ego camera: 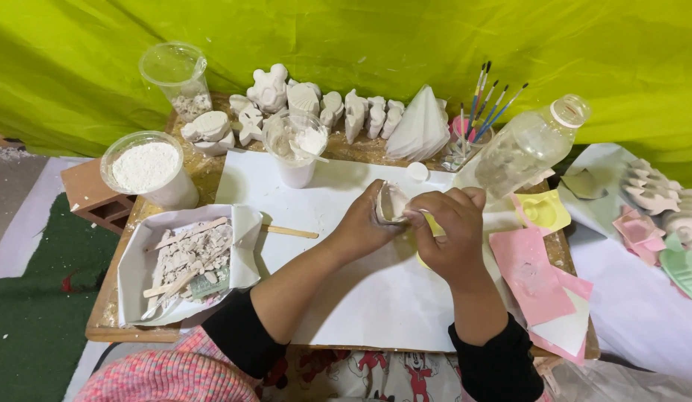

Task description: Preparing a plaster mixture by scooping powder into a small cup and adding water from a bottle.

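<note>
A small white plaster cast (pixel 391 202) is gripped between both hands above a white paper sheet (pixel 338 260) that covers a low wooden board (pixel 108 316). The left hand (pixel 361 223) is cupped under and behind the piece, while the right hand (pixel 452 227) is closed over its front edge, with a yellow mould (pixel 434 223) partly hidden beneath the fingers. The step in hand is judged to be the freeing or trimming of the cast from its mould; careful, even pressure along the thin rim would be called for, since the plaster looks brittle.

At near left, a paper-lined tray (pixel 245 223) of broken plaster bits and wooden sticks is seen, and a single stick (pixel 290 231) lies just beside it on the sheet. At near right, pink mould sheets (pixel 528 272) are stacked, with a yellow one (pixel 543 211) behind them. Farther left, a clear tub of white powder (pixel 146 168) is set next to a brick (pixel 89 197). A cup of mixed plaster (pixel 296 149) stands in the middle, and a clear plastic bottle (pixel 528 145), without a legible label, is tilted at right. At the back, finished white figures (pixel 316 104) are lined up before a green cloth (pixel 361 37), beside a holder of paintbrushes (pixel 484 104) and an empty-looking clear cup (pixel 178 74).
</note>
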